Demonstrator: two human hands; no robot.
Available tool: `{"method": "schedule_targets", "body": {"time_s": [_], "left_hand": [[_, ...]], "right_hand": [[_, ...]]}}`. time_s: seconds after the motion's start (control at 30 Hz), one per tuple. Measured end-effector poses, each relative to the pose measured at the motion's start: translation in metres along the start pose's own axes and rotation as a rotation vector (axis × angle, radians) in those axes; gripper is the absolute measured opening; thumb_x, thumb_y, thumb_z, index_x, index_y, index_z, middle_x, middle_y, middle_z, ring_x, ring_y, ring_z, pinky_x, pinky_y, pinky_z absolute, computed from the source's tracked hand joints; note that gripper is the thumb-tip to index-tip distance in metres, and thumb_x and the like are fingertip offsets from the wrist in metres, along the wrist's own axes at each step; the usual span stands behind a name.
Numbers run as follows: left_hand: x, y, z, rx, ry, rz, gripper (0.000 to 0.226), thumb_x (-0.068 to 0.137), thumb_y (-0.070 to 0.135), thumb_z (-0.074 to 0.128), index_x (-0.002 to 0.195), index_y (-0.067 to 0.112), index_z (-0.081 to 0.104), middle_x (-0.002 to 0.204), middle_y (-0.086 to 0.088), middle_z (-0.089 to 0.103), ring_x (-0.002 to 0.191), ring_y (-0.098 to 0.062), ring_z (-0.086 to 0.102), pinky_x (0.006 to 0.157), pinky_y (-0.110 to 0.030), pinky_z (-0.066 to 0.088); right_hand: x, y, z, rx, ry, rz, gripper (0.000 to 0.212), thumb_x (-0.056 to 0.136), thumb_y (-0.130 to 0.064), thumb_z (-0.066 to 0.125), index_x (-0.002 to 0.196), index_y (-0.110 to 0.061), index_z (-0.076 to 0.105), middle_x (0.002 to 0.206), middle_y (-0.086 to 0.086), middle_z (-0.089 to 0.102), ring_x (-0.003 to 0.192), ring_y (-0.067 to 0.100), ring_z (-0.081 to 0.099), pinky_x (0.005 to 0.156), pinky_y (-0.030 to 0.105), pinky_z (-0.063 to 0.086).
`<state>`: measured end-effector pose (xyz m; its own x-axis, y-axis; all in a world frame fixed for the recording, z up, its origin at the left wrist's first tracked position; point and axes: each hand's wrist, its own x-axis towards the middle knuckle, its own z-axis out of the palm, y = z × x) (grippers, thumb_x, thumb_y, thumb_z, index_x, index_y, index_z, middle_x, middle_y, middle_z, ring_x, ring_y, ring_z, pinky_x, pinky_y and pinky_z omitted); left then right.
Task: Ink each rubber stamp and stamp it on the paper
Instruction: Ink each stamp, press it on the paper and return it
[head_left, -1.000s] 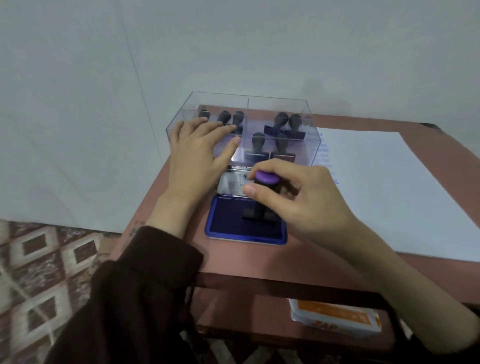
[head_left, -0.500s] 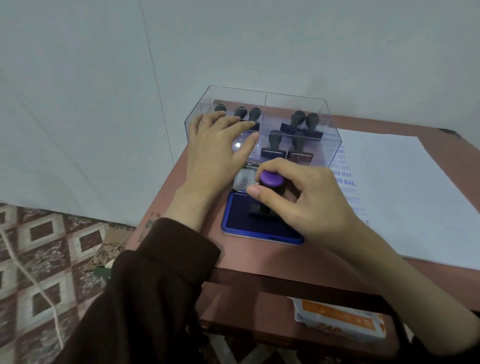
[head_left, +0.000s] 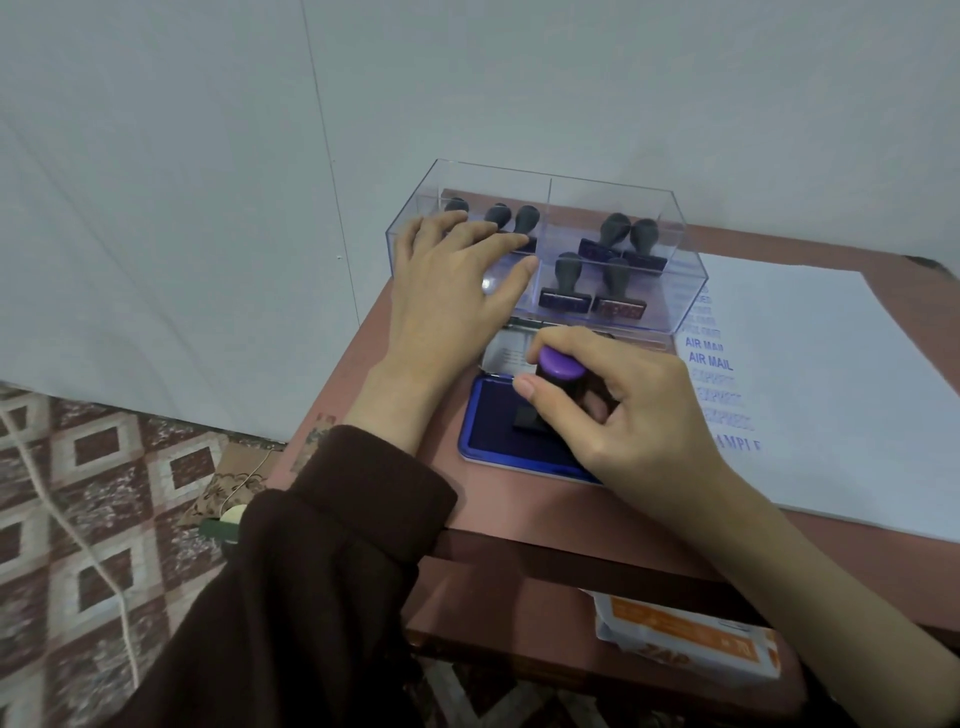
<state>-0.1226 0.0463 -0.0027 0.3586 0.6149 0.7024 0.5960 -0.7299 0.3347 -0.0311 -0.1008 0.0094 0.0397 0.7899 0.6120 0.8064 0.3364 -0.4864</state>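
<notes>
While the right hand (head_left: 623, 410) pinches the purple-capped stamp (head_left: 558, 364) on the ink pad (head_left: 488, 421), hiding its base, the left hand (head_left: 457, 291) lies flat, empty.

The stamp (head_left: 558, 370) has a purple cap on a black body. The ink pad (head_left: 498, 423) is deep blue. The paper (head_left: 831, 374) is white with blue print. The tabletop (head_left: 395, 358) is reddish-brown, the sleeve (head_left: 311, 571) dark brown. The floor (head_left: 78, 493) bears a maroon-and-cream diamond pattern.
</notes>
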Motion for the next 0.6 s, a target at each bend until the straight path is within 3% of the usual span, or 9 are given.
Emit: {"method": "schedule_targets", "body": {"time_s": [0.2,0.33,0.6], "left_hand": [[-0.0006,0.0004,0.0004,-0.002,0.003,0.004,0.033,0.089,0.046,0.049,0.111,0.028,0.067,0.115,0.004,0.065,0.121,-0.02,0.046,0.1,-0.033,0.02],[-0.0004,0.0002,0.0008,0.002,0.002,0.004,0.033,0.089,0.047,0.049,0.11,0.028,0.067,0.115,0.004,0.065,0.121,-0.02,0.046,0.1,-0.033,0.02],[-0.0001,-0.0001,-0.0002,0.005,0.007,0.008,0.034,0.089,0.047,0.049,0.109,0.026,0.068,0.115,0.003,0.065,0.12,-0.02,0.046,0.1,-0.034,0.021]], "right_hand": [[-0.0029,-0.0023,0.0017,-0.004,0.023,0.018,0.013,0.083,-0.016,0.067,0.092,-0.006,0.066,0.064,-0.024,0.041,0.057,-0.009,0.044,0.057,0.0,0.03],[-0.0057,-0.0034,0.0033,-0.02,0.041,0.027,0.012,0.084,-0.017,0.065,0.092,-0.008,0.066,0.068,-0.014,0.05,0.058,-0.006,0.043,0.058,0.002,0.032],[-0.0061,-0.0033,0.005,-0.042,0.052,0.036,0.014,0.084,-0.017,0.066,0.095,-0.007,0.066,0.07,-0.022,0.044,0.058,-0.01,0.045,0.06,0.0,0.031]]}}
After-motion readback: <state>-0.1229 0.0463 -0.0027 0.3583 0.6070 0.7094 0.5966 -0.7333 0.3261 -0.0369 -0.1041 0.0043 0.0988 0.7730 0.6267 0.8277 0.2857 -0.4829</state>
